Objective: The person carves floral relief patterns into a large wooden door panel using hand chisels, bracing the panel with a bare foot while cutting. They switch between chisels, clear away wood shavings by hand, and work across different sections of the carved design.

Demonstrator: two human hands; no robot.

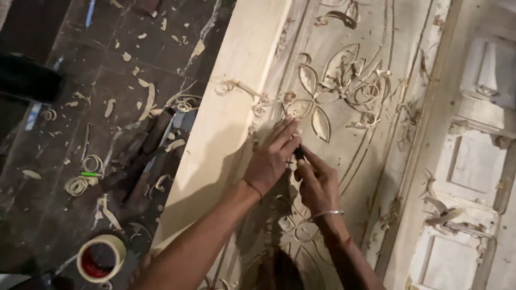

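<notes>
A long pale wooden panel (236,91) runs slantwise through the view, its face cut with leaf and petal shapes and curved border lines, with curled wood shavings (371,94) lying thick over the carved flower near its upper part; beside it on the right lies a second pale carved piece (473,161) with raised square panels, more shavings resting on it; to the left is the dark floor (54,177), strewn with chips and curls of wood; a cluster of dark-handled tools (145,156) lies on that floor just beside the panel's edge, and a roll of tape (100,259) with a red inner ring sits near the lower left corner; both forearms reach up from the bottom of the view onto the panel; the left hand (271,156), a thin band at its wrist, lies flat with fingers stretched together and pressed on the wood just below the carved petals; the right hand (317,182), a metal bangle at its wrist, is clamped round a small dark carving tool (298,154), whose tip meets the wood right against the left fingers.
</notes>
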